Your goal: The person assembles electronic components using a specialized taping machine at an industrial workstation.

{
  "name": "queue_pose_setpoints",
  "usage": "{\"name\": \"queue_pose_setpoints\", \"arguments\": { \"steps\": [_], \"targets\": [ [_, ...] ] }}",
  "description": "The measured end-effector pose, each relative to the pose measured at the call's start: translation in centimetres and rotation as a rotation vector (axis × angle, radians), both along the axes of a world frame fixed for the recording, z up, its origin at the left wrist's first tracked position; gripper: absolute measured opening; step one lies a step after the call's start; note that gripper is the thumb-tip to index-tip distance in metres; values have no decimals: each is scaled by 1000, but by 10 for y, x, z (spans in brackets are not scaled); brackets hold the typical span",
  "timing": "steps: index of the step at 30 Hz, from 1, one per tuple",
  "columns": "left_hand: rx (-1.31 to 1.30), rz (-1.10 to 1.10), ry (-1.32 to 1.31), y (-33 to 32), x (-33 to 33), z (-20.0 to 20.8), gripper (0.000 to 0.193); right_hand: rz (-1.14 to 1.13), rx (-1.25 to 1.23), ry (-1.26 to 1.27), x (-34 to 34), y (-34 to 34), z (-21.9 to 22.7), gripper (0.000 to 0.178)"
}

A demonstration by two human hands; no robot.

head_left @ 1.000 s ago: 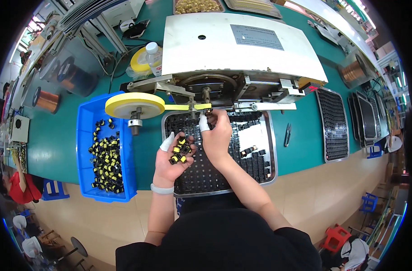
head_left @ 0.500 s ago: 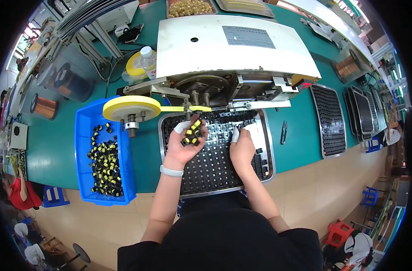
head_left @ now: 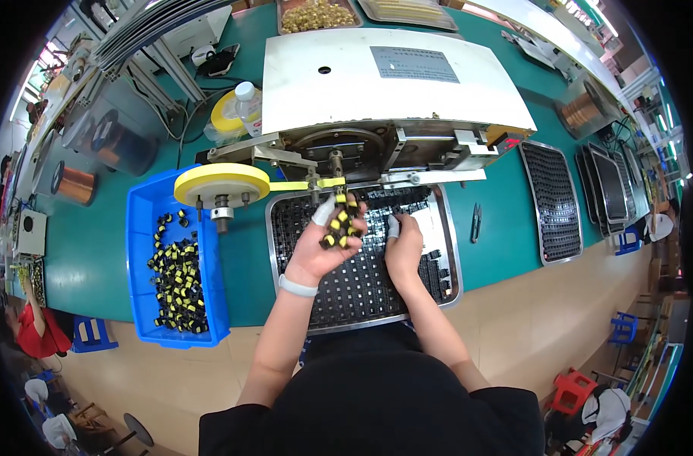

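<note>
Several small black coil bobbins wrapped in yellow tape lie in my left hand, palm up with the fingers curled round them. Its fingertips are just below the spindle of the taping machine, where a strip of yellow tape runs in from a tape roll. My right hand is closed in a pinch over the metal tray of black bobbins. What its fingertips hold, if anything, is hidden. Both hands wear a white finger cover.
At the left stands a blue bin of yellow-taped bobbins. Small snips lie right of the tray, then another full tray. A clear bottle stands behind the tape roll; copper wire spools are at the far left.
My left hand has moved slightly right and up with the taped bobbins, which now sit closer to the spindle. My right hand has shifted slightly left and stays over the tray.
</note>
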State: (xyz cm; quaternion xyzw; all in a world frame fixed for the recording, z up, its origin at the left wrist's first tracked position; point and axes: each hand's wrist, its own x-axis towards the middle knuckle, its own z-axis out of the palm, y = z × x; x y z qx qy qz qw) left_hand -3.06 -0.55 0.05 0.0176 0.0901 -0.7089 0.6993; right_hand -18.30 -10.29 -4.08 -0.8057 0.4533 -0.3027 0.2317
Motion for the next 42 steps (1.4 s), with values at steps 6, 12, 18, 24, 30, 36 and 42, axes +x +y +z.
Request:
{"name": "queue_pose_setpoints", "arguments": {
  "steps": [6,12,18,24,30,36,42],
  "targets": [
    [178,68,19,63,-8,29,28,129,-13,-331,14,7,40,9],
    [229,550,-174,154,31,59,28,241,11,-483,54,25,73,15],
    [485,904,-570,245,88,67,34,206,-31,-537,68,33,55,18],
    [1089,1183,-860,273,114,66,30,207,44,-553,69,35,45,16],
    [1263,1062,-1276,279,124,55,42,187,874,-695,74,18,58,14],
    [1202,770,-1746,225,83,88,37,325,1880,-1006,53,0,32,19],
    [733,381,-1589,149,28,84,32,312,2001,-1119,35,0,39,25]
  ]
}}
